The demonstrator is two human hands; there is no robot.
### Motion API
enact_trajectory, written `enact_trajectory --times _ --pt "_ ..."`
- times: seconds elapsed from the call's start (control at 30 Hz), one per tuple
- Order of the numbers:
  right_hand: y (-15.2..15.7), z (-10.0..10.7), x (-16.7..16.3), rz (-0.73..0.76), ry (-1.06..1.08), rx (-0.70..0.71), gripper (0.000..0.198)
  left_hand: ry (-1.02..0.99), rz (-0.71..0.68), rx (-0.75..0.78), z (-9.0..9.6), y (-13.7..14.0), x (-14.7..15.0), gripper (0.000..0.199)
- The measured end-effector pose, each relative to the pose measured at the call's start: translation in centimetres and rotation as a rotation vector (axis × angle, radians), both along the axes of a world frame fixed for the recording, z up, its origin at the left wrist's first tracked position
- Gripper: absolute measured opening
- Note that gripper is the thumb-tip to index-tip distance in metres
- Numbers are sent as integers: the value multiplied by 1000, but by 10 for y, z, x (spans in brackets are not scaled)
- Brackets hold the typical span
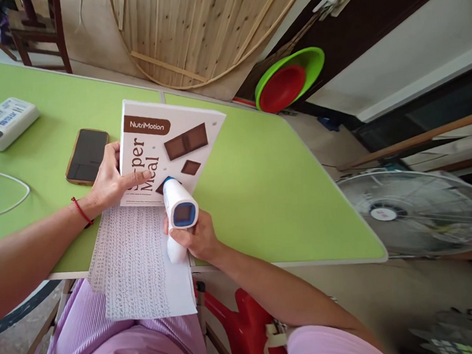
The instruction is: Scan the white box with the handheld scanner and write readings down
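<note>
We hold the box (163,156) tilted at the green counter (271,196), our left hand (110,180) closing its fingers on the box's left edge. Our right hand (200,238) wraps its fingers round a white thermometer (175,199) before the box. Left of the box lies a phone (87,155); nearer us than the box, printed sheets (141,273).

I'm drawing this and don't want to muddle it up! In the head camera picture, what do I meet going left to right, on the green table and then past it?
White device with a cable → phone → NutriMotion box → green basin → fan.
</note>
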State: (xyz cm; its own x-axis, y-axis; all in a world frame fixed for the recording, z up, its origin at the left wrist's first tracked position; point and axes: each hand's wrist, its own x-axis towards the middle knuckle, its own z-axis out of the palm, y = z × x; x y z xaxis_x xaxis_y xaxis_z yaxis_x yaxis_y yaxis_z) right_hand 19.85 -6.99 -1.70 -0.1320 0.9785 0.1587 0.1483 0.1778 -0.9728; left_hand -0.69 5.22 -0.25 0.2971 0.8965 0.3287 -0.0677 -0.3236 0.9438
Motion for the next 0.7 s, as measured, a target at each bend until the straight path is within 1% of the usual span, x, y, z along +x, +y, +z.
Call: enact_trajectory --times 0.1,0.17,0.3,0.43,0.6,0.7 --pt "0 1 -2 20 -15 -10 35 8 -10 0 -2 2 -1 73" --pt "0 3 -2 11 -38 1 33 -6 7 24 -4 3 -1 72" --pt "0 9 -3 -3 -99 65 25 -14 43 68 -8 5 -2 71" --pt "0 14 -3 14 -121 117 20 6 54 48 -8 5 -3 74" --pt "1 15 -3 25 -144 165 21 2 26 119 -10 9 -4 68" --pt "2 15 -4 25 -134 185 22 12 14 119 -7 8 -4 65"
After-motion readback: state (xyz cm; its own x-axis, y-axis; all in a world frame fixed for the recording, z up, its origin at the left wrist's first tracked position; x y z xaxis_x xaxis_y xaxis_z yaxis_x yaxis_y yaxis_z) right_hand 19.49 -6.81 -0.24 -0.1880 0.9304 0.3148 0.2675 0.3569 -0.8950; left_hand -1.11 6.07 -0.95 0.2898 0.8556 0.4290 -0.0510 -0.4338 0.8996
